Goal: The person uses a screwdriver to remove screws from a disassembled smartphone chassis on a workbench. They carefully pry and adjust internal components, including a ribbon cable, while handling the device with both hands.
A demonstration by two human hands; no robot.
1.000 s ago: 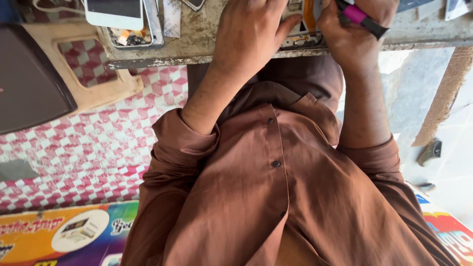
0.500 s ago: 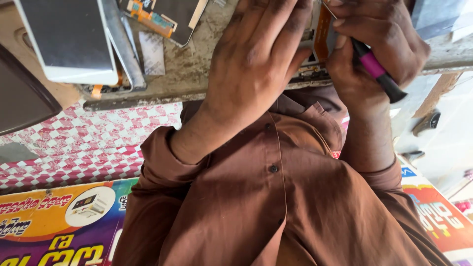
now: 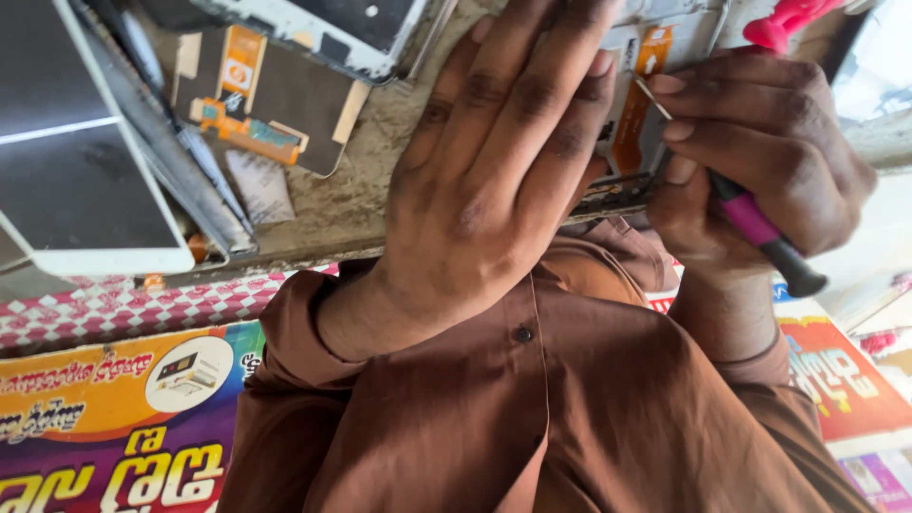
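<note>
My left hand (image 3: 494, 190) lies flat, fingers together, and presses an opened phone (image 3: 632, 176) down on the worn table top (image 3: 370, 190). The hand hides most of the phone. An orange flex strip (image 3: 638, 114) shows on its exposed inside. My right hand (image 3: 760, 161) grips a thin screwdriver with a pink and black handle (image 3: 760, 233). Its metal tip rests on the orange strip, just beside my left fingertips. Both arms wear brown shirt sleeves.
A white-framed screen (image 3: 85, 171) lies at the left. Next to it sit a loose display panel with an orange ribbon (image 3: 256, 95) and another opened phone (image 3: 323, 28). A pink tool (image 3: 788, 19) is at the top right. Below the table are checkered cloth (image 3: 114, 304) and colourful posters (image 3: 114, 418).
The view has dropped closer to the table, so both hands look larger. My left hand stays on the phone. My right hand has brought the screwdriver tip onto the orange strip.
</note>
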